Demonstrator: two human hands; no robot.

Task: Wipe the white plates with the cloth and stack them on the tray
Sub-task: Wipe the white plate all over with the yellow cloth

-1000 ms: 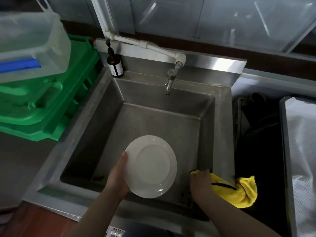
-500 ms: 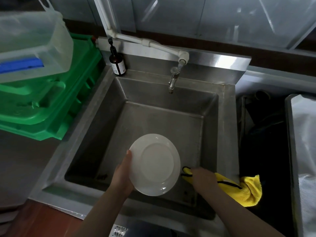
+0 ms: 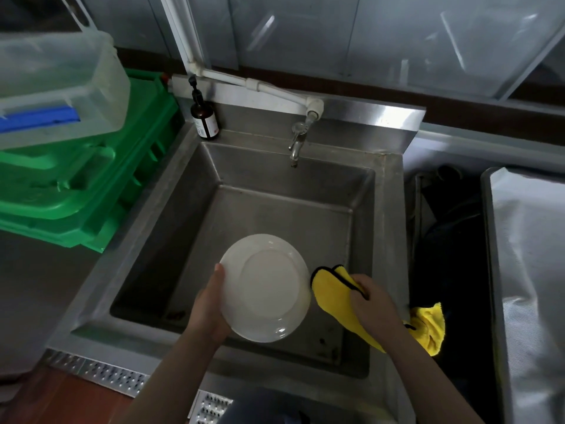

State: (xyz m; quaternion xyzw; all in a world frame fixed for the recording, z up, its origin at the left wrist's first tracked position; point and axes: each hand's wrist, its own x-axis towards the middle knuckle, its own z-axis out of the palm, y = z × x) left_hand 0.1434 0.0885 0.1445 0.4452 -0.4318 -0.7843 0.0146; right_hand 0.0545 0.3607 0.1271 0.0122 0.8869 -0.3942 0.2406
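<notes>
Plate (image 3: 265, 287), white, round, held over the near part of the steel sink (image 3: 388, 228), tilted with its face up toward the camera. Left hand (image 3: 211, 304) grips it at the left rim, thumb on the upper face, the other fingers hidden behind the plate. Right hand (image 3: 371, 302) just right of the plate, fingers curled round a yellow cloth (image 3: 333, 293) with dark edging; folded end of the cloth sticks out toward the plate's right rim, very close to it, contact cannot be told. Rest of the cloth trails back under the right wrist and bunches over the sink's right edge. Both forearms come in from the bottom of the view.

Sink basin is deep, bare metal, a few dark specks near the front wall. Tap (image 3: 296, 145) hangs from a white pipe (image 3: 260, 87) over the back wall. Brown pump bottle (image 3: 204, 117) stands on the back left corner of the sink ledge. Left of the sink, stacked green crates (image 3: 76, 191) with a clear plastic tub (image 3: 58, 87) on top. Right of the sink, a dark gap, then a metal tray (image 3: 486, 240) lined with a pale sheet, only partly in view. No plates visible on it.
</notes>
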